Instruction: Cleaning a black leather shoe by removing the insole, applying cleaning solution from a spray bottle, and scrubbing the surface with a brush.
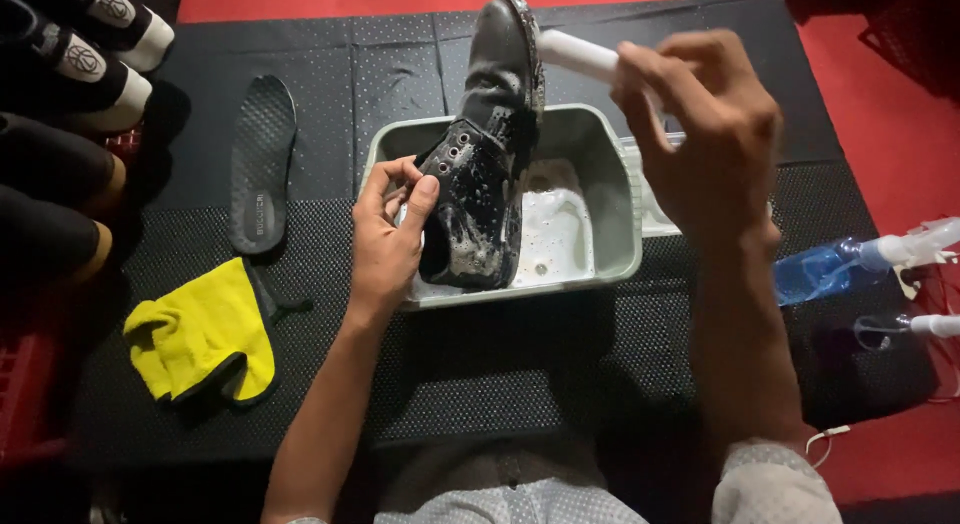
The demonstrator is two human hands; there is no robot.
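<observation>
The left hand (pixel 392 234) grips the collar of a black boot (pixel 485 154), which stands soapy and tilted over the grey basin (pixel 610 204). The right hand (pixel 705 134) clenches a white brush handle (pixel 580 54) against the sole. The wet leather looks slippery and rather stiff; the collar gives the best hold. Left of the basin lie an insole (pixel 262 159) and a yellow cloth (pixel 205 334); right of it, a blue spray bottle (pixel 835 269).

One head-worn view looks steeply down from the person's side of the grey basin (pixel 600 184), close above it, facing across the black tabletop (pixel 480 374) toward red floor (pixel 880 134) beyond
</observation>
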